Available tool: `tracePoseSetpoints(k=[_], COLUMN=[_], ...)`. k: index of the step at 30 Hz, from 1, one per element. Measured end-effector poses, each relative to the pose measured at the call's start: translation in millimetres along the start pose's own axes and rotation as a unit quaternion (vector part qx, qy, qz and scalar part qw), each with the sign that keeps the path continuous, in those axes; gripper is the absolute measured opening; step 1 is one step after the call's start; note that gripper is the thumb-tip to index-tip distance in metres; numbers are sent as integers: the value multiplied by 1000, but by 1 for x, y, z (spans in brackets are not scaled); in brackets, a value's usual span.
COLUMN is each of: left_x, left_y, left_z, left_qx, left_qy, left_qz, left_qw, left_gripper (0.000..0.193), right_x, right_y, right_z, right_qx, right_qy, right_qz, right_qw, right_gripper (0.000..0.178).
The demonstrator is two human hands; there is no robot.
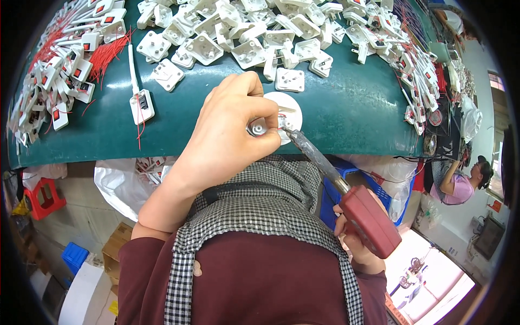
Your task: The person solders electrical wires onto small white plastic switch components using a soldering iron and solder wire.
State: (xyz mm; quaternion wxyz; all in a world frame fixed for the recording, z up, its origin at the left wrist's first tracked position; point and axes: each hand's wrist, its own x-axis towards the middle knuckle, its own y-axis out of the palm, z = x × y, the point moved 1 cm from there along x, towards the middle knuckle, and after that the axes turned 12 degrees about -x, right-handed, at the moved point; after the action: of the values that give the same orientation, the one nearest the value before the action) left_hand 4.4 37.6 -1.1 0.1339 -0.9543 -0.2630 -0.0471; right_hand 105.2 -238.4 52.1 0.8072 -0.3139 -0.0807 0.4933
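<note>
My right hand [355, 241] grips the dark red handle of a soldering iron [370, 221]. Its grey barrel slants up and left, and the tip meets a white plastic part near my left fingertips. My left hand [227, 124] is closed in a pinch at a round white disc [293, 103] by the table's front edge. A bit of red wire shows there, but what the fingers hold is mostly hidden. To the left lies a white switch piece [142, 106] with a white cable and thin red wires.
Many white plug housings [252, 53] are heaped on the green table [352, 114]. Wired pieces with red switches [57, 111] pile up at the left, more [417, 89] at the right. A blue crate [330, 203] stands below the edge. Another person [457, 184] is at far right.
</note>
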Motion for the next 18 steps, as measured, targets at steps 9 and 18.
tracePoseSetpoints(k=[9,18], left_x=[2,4], left_y=[-4,-4], left_z=[1,1], left_qx=[10,5], left_qy=[21,12], left_qz=[14,34], left_qw=[1000,999], left_gripper=[8,9], right_x=[-16,-8], right_y=[2,8], right_z=[-11,-11], right_qx=[133,226], right_qy=[63,93], right_qz=[-41,-52], right_qw=[988,968], right_gripper=[76,88])
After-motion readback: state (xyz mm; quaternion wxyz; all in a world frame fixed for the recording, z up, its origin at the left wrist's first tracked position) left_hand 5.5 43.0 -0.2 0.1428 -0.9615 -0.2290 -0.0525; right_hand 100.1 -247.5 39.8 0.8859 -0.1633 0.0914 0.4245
